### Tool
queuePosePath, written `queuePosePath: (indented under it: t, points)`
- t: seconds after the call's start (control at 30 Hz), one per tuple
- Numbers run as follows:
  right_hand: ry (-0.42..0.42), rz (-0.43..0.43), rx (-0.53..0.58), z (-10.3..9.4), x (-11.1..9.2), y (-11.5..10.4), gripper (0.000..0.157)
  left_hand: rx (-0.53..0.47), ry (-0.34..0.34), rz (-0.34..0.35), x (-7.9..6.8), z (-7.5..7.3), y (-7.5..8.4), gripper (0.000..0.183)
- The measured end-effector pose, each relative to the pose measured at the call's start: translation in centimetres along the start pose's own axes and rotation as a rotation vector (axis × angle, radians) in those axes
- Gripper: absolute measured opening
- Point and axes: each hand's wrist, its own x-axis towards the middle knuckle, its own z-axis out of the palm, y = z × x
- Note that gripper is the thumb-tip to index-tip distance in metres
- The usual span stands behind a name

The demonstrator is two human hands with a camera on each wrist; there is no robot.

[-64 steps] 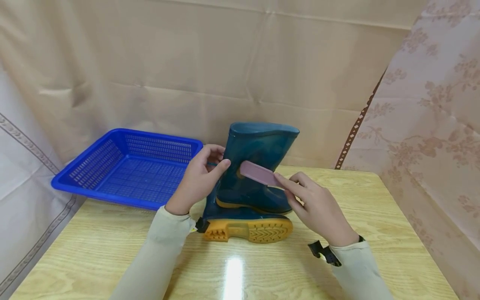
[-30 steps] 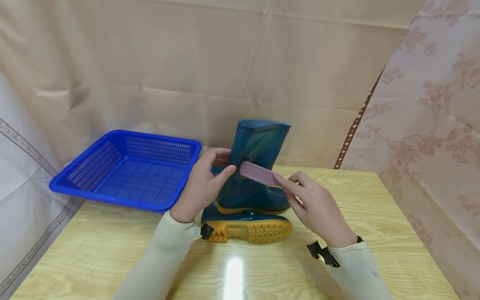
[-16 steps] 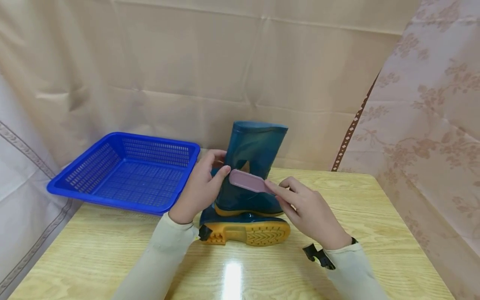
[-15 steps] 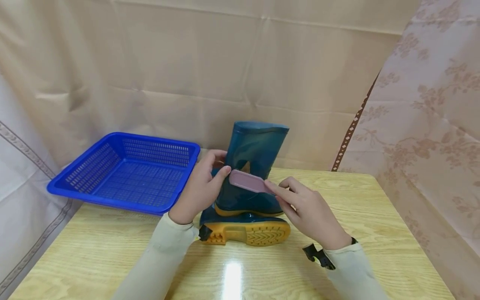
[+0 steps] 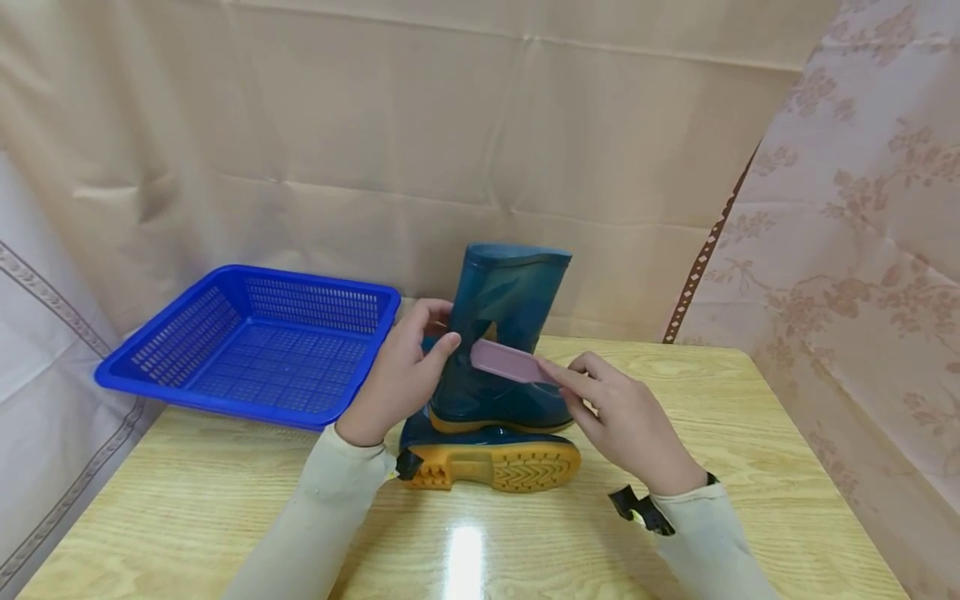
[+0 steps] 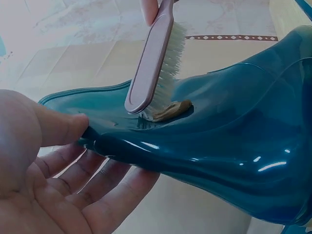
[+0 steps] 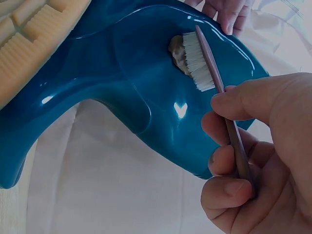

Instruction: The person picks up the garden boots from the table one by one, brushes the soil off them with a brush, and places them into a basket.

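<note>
Left grip partly hidden behind boot

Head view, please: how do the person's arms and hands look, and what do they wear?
The left hand and right hand are bare, without gloves. The left sleeve and right sleeve are plain, pale cream, reaching the wrists. Small black pieces with a little yellow show at both wrists.
</note>
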Motion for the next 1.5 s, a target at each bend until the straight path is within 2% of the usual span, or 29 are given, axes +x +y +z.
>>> queuePosePath:
  t: [0.33,0.47,0.67,0.9,1.13,1.5]
  points:
    - [-0.002,0.030,-0.002,-0.41,-0.10,-0.07,0.051,0.005,-0.005,-0.012,0.01,0.08,-0.03,0.036]
    - [0.009,-0.007,0.012,-0.40,-0.08,-0.13,0.051,0.006,0.003,0.008,-0.03,0.07,0.04,0.035]
    - [0.038,-0.061,0.015,-0.39,-0.04,-0.20,0.053,-0.068,-0.023,0.062,-0.02,0.13,0.20,0.037]
    - [0.040,-0.024,-0.010,-0.66,-0.05,0.02,0.050,0.018,0.003,0.047,0.02,0.04,0.20,0.033]
    - [0.043,-0.013,0.006,-0.79,-0.18,0.15,0.048,0.026,0.005,0.039,0.00,0.09,-0.02,0.033]
    - [0.111,-0.047,0.027,-0.97,-0.13,-0.22,0.053,-0.042,-0.053,0.118,-0.15,0.03,0.41,0.033]
